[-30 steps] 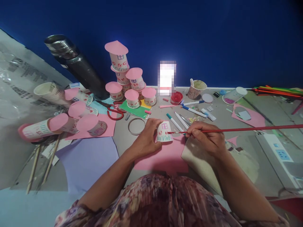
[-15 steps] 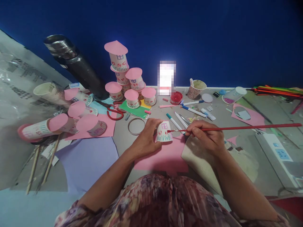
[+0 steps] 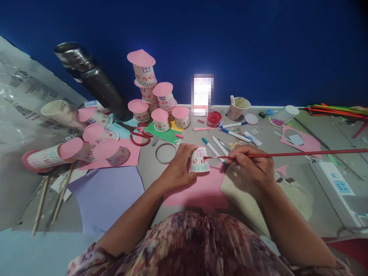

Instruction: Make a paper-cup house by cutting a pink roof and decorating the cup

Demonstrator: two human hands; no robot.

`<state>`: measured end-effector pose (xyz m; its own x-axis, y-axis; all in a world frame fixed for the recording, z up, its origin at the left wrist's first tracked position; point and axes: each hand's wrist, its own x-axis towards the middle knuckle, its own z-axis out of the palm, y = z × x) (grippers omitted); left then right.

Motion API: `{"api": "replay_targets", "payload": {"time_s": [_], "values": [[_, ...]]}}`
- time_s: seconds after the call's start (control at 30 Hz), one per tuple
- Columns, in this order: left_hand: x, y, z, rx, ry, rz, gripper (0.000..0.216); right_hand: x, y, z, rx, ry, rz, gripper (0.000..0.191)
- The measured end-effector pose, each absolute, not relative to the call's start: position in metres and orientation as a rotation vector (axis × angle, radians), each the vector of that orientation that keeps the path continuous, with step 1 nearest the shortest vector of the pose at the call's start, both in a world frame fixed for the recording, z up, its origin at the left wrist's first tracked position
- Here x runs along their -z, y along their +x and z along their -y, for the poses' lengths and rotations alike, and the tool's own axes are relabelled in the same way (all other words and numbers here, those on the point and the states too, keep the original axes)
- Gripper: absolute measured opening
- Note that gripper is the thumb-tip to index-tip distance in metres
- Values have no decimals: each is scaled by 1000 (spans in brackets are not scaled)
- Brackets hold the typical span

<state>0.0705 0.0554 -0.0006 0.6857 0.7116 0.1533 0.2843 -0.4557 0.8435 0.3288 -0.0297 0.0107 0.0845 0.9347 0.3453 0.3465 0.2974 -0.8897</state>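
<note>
My left hand (image 3: 181, 166) is closed around the left side of a small white paper cup (image 3: 200, 161), which bears a drawn pink window, red marks and green grass strokes. In a pinch, my right hand (image 3: 251, 163) holds a long red paintbrush (image 3: 293, 154) pointing left. The brush's red tip is at the cup's right front, just below the window. Under the cup lies a sheet of pink paper (image 3: 195, 195). Beyond the cup stands an open pot of red paint (image 3: 214, 118).
Pink-roofed paper cups (image 3: 145, 74) are stacked at the back left; several more lie further left. Red-handled scissors (image 3: 139, 138), a tape ring (image 3: 166, 153), markers (image 3: 236, 135), a black flask (image 3: 97, 84), a glowing phone (image 3: 202, 94) and a power strip (image 3: 335, 188) surround the work area.
The brush tip has shifted slightly upward on the cup, and my right hand has moved a little with it. My left hand and the cup stay in place.
</note>
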Motion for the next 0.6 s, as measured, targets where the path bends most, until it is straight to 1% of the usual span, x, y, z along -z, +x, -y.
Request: {"api": "replay_targets", "payload": {"time_s": [0.13,0.23,0.43,0.5,0.6], "values": [[2,70,-55,-627,2047,-754,68,-11,328,32,-677,-1250,1441,22],[4,70,-56,-637,2047,-760,71,-11,325,30,-645,-1239,1307,22],[8,70,-55,-810,2029,-790,76,-7,323,17,-538,-1171,1026,27],[8,70,-55,-876,2017,-821,75,-5,323,14,-510,-1184,1022,28],[9,70,-56,-950,1976,-867,72,-1,322,14,-446,-1334,1119,24]]}}
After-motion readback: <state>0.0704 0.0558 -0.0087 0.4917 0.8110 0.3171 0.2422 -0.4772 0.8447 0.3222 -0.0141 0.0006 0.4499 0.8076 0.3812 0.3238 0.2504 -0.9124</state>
